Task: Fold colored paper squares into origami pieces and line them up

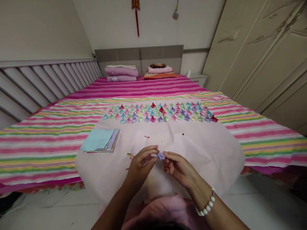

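Bedroom, in a home. Contents as follows:
- Bed, wide, filling the middle; striped bedspread (45, 137) in pink, white, yellow and green, with magenta stripes at the far end.
- Headboard (124, 56), grey-brown, two-toned, against the far wall (158, 25).
- Folded bedding (122, 72), lilac, stacked at far left; second stack (159, 70), pink and orange, to its right.
- Bedside cabinet (200, 80), pale, far right.
- Wardrobe (254, 54), cream, moulded doors, along the right.
- Slatted panel (48, 80), pale, along the left.
- Red hanging ornament (137, 22), on the far wall.
- Floor (76, 207), pale tile, near side.
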Demonstrator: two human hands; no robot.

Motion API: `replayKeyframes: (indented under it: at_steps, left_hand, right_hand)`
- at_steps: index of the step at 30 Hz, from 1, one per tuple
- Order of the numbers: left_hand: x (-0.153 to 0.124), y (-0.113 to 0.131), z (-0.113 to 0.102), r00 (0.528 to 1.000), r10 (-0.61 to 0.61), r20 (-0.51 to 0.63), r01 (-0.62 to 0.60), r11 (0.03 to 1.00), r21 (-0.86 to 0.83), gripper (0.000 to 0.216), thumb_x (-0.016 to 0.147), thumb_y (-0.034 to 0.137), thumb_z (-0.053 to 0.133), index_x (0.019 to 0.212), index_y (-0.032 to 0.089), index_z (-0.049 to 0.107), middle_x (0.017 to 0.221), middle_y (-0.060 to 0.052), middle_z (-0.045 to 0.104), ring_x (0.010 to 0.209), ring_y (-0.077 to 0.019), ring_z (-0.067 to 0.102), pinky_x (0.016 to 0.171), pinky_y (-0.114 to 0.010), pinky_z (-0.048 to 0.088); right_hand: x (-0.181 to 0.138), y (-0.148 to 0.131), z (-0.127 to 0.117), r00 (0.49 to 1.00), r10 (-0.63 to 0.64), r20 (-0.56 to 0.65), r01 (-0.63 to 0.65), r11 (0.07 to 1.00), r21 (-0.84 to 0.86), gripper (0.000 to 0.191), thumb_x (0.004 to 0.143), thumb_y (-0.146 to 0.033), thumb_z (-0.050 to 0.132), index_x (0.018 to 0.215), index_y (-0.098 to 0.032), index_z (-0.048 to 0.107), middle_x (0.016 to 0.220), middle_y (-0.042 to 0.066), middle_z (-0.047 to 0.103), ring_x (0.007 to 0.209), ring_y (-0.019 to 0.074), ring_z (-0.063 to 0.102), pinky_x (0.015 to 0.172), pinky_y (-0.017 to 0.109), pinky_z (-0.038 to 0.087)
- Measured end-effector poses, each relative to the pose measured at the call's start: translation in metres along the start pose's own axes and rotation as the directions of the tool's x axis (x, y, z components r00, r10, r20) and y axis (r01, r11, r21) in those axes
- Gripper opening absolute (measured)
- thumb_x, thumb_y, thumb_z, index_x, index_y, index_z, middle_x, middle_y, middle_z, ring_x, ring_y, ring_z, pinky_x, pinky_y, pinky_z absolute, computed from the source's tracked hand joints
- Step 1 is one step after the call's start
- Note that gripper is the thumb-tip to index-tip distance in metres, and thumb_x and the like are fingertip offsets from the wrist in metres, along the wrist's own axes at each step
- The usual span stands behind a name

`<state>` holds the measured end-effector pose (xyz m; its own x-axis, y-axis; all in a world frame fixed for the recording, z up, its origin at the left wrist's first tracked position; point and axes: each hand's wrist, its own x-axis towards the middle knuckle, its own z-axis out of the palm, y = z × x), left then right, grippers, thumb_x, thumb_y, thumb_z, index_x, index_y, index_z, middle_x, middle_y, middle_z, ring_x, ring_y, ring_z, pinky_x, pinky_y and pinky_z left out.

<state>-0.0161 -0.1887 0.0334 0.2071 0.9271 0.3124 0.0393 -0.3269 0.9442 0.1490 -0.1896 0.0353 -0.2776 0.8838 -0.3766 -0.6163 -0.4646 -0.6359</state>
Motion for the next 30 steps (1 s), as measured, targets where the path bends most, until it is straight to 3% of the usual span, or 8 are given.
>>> replayKeyframes:
  at_steps: [4,8,11,13,15,17,23,30]
  left_hand:
    - [0.008,0.007,0.003,0.998,-0.051,-0.022,0.051,0.999,-0.017,0.012,0.076,0.019,0.066,0.084,0.02,0.073,0.094,-0.006,0.073,0.092,-0.0185,0.068,0.079,-0.028,0.055]
    - [0.014,0.011,0.005,0.965,-0.239,-0.105,0.226,0.966,-0.124,0.014,0.07,0.022,0.071,0.083,0.018,0.072,0.074,-0.002,0.074,0.07,-0.0143,0.068,0.065,-0.023,0.055]
    - [0.02,0.011,0.005,0.927,-0.345,-0.144,0.316,0.93,-0.189,0.018,0.066,0.024,0.074,0.082,0.016,0.07,0.063,0.0,0.071,0.06,-0.012,0.065,0.058,-0.02,0.052]
    - [0.024,0.012,0.005,0.917,-0.37,-0.146,0.338,0.918,-0.207,0.019,0.066,0.025,0.074,0.081,0.016,0.069,0.058,0.001,0.069,0.058,-0.0114,0.064,0.057,-0.02,0.051]
    - [0.027,0.011,0.005,0.923,-0.359,-0.14,0.326,0.921,-0.212,0.019,0.066,0.025,0.074,0.081,0.015,0.069,0.057,0.002,0.068,0.058,-0.0115,0.064,0.057,-0.02,0.051]
    - [0.03,0.009,0.005,0.94,-0.311,-0.142,0.279,0.937,-0.21,0.018,0.067,0.024,0.073,0.082,0.016,0.068,0.06,0.001,0.067,0.06,-0.0119,0.064,0.06,-0.021,0.053]
    - [0.033,-0.003,0.001,0.988,-0.1,-0.117,0.089,0.992,-0.094,0.019,0.074,0.023,0.068,0.092,0.018,0.071,0.094,-0.005,0.065,0.066,-0.0108,0.063,0.062,-0.024,0.055]
    - [0.038,-0.005,-0.005,0.996,-0.012,-0.09,0.022,0.993,0.116,0.013,0.081,0.025,0.063,0.087,0.018,0.072,0.088,-0.007,0.067,0.073,-0.0153,0.063,0.062,-0.025,0.052]
  right_hand:
    - [0.002,-0.001,0.002,0.999,0.005,0.048,-0.005,1.0,-0.014,0.024,0.059,-0.028,0.083,0.063,-0.012,0.066,0.051,-0.003,0.055,0.046,0.0069,0.045,0.047,0.021,0.036]
    - [0.005,-0.003,-0.001,0.978,-0.208,0.022,0.207,0.95,-0.236,0.025,0.074,-0.038,0.073,0.075,-0.014,0.071,0.062,0.0,0.061,0.051,0.0081,0.047,0.051,0.023,0.036]
    - [0.007,-0.007,-0.002,0.907,-0.421,0.017,0.39,0.823,-0.414,0.023,0.074,-0.035,0.074,0.09,-0.019,0.073,0.075,0.001,0.063,0.058,0.0094,0.051,0.058,0.024,0.039]
    - [0.009,-0.009,0.0,0.835,-0.543,0.092,0.51,0.699,-0.501,0.021,0.07,-0.03,0.078,0.088,-0.021,0.073,0.081,0.001,0.062,0.06,0.0101,0.051,0.059,0.026,0.04]
    - [0.011,-0.012,0.002,0.761,-0.623,0.181,0.601,0.572,-0.558,0.016,0.069,-0.027,0.078,0.083,-0.022,0.074,0.086,0.002,0.06,0.06,0.0107,0.05,0.058,0.027,0.041]
    - [0.015,-0.013,0.004,0.727,-0.643,0.24,0.636,0.501,-0.586,0.013,0.071,-0.026,0.076,0.084,-0.022,0.074,0.087,0.004,0.06,0.061,0.0119,0.051,0.058,0.028,0.042]
    - [0.024,-0.016,0.009,0.71,-0.632,0.31,0.65,0.421,-0.633,0.009,0.078,-0.029,0.07,0.084,-0.023,0.074,0.084,0.004,0.061,0.064,0.0139,0.052,0.058,0.028,0.043]
    - [0.031,-0.018,0.01,0.736,-0.599,0.316,0.628,0.43,-0.649,0.012,0.081,-0.032,0.067,0.077,-0.022,0.072,0.083,0.004,0.06,0.068,0.0151,0.053,0.06,0.029,0.042]
